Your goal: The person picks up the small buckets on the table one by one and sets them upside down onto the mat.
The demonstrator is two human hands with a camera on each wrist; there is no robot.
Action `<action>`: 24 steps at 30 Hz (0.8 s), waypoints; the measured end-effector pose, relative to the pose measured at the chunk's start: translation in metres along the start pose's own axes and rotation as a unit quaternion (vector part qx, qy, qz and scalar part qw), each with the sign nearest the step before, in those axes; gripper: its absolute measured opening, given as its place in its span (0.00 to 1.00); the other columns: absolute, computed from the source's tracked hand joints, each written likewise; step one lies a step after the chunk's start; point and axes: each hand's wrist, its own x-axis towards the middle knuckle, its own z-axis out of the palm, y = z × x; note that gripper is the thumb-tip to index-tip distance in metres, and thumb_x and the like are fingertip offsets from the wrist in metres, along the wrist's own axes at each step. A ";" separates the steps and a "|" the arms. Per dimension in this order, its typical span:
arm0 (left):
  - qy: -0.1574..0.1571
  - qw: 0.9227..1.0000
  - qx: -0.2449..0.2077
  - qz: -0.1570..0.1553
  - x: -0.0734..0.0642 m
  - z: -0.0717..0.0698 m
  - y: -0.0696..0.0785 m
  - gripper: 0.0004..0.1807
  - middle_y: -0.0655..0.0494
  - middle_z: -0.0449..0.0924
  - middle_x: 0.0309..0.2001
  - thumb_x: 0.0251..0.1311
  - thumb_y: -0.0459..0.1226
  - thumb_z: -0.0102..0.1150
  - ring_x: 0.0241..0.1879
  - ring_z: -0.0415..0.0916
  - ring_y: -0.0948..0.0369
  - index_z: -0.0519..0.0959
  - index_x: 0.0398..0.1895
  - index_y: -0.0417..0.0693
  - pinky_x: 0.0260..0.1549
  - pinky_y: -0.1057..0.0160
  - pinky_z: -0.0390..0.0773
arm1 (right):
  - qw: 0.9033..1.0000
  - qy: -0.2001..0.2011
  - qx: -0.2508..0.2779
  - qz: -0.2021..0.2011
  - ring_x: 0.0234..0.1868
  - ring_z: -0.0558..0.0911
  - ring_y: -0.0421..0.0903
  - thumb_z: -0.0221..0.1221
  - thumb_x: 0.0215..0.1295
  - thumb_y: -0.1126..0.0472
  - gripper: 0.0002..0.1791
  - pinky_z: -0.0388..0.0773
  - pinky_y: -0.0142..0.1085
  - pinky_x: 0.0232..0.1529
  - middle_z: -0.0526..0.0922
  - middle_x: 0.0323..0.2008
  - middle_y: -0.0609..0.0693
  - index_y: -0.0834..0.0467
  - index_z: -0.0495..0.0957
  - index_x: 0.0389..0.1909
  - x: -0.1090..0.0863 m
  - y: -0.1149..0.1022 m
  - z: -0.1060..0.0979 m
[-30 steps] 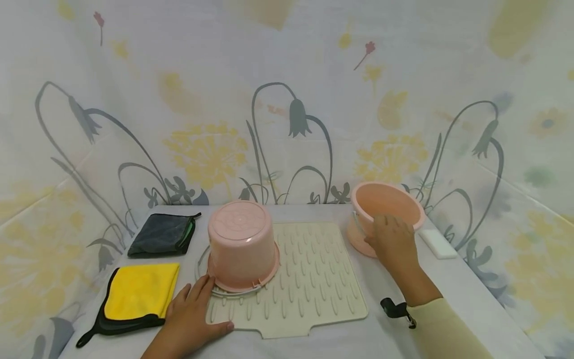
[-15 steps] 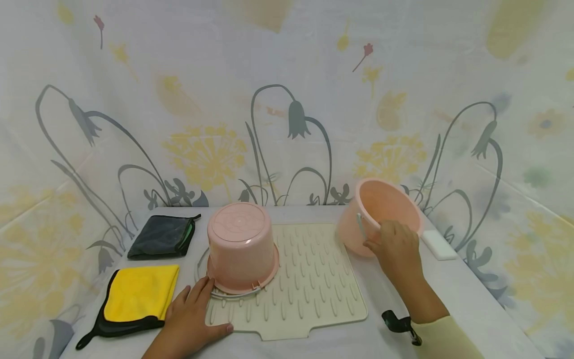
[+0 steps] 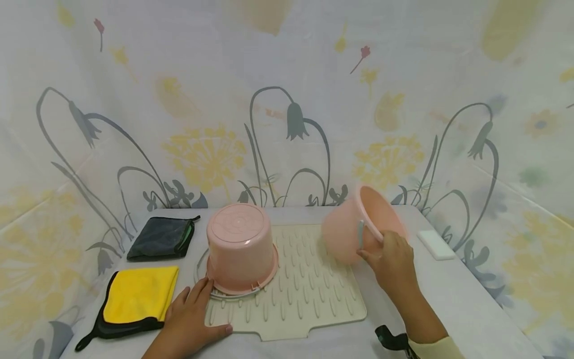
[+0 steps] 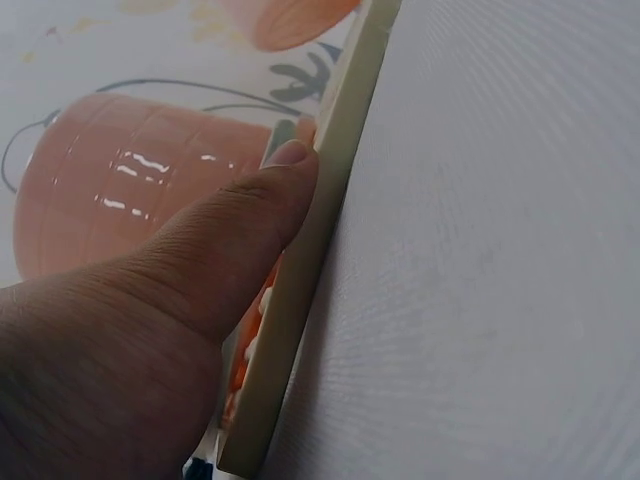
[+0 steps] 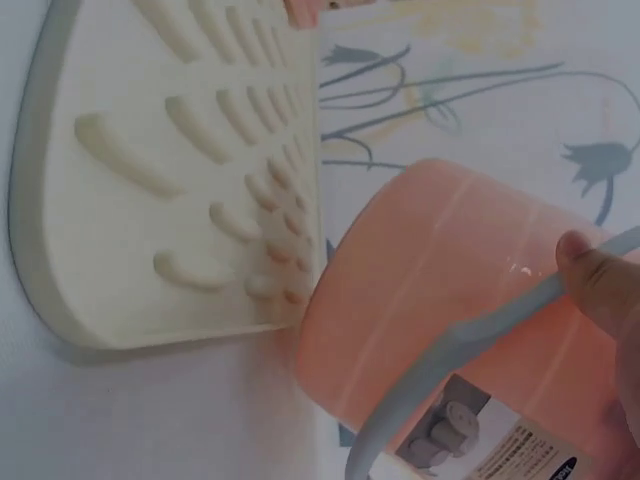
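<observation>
A: In the head view, what is held?
B: The rim of the tilted bucket (image 3: 344, 232) is pinched by the fingers of the right hand (image 3: 392, 263), and its mouth is turned toward two o'clock. It is held at two o'clock from the middle of the ribbed mat (image 3: 309, 281) (whether the two touch cannot be told).
A: And the left hand (image 3: 190, 316)?
B: Its thumb is spread from the other fingers, whose tips are placed by the rim of the upturned bucket (image 3: 239, 249), set on the mat. From that bucket, the dark cloth (image 3: 159, 238) is found at nine o'clock, the yellow cloth (image 3: 141, 294) at eight. A white block (image 3: 436, 244) is laid on the desk (image 3: 471, 309), at three from the tilted bucket.
A: The left wrist view?
B: The mat's edge is touched by the thumb; the other fingers are hidden.
A: The right wrist view?
B: The grey handle (image 5: 420, 370) is met by the thumb; the mat is shown at ten o'clock from the tilted bucket.
</observation>
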 end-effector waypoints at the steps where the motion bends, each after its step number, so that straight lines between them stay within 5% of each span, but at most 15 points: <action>1: -0.001 1.000 0.000 -0.001 0.000 0.000 0.000 0.78 0.41 0.51 0.83 0.33 0.80 0.69 0.75 0.46 0.23 0.54 0.84 0.46 0.65 0.16 0.47 | 1.000 -0.007 0.011 0.013 0.32 0.75 0.57 0.83 0.46 0.58 0.33 0.69 0.51 0.34 0.76 0.30 0.59 0.70 0.74 0.43 -0.002 -0.002 -0.001; 10: -0.004 1.000 -0.001 0.003 -0.001 -0.003 0.001 0.78 0.40 0.50 0.83 0.34 0.79 0.71 0.74 0.47 0.22 0.54 0.84 0.45 0.65 0.17 0.48 | 0.991 -0.044 0.084 0.091 0.45 0.79 0.63 0.79 0.56 0.55 0.38 0.77 0.54 0.43 0.79 0.43 0.66 0.74 0.70 0.54 -0.017 -0.013 -0.007; 17: 0.000 1.000 0.003 0.019 0.002 -0.005 0.000 0.77 0.39 0.53 0.81 0.33 0.76 0.75 0.74 0.50 0.23 0.56 0.83 0.44 0.66 0.19 0.53 | 0.969 -0.108 0.154 0.162 0.59 0.77 0.67 0.74 0.63 0.46 0.46 0.77 0.60 0.56 0.76 0.56 0.69 0.75 0.64 0.64 -0.027 -0.019 -0.012; 24: 0.020 0.999 0.006 0.036 0.001 -0.011 0.002 0.70 0.39 0.59 0.79 0.37 0.72 0.76 0.72 0.59 0.27 0.62 0.80 0.43 0.62 0.21 0.63 | 0.960 -0.104 0.182 0.187 0.65 0.74 0.67 0.74 0.61 0.43 0.48 0.74 0.62 0.62 0.75 0.60 0.68 0.72 0.63 0.65 -0.037 -0.024 -0.011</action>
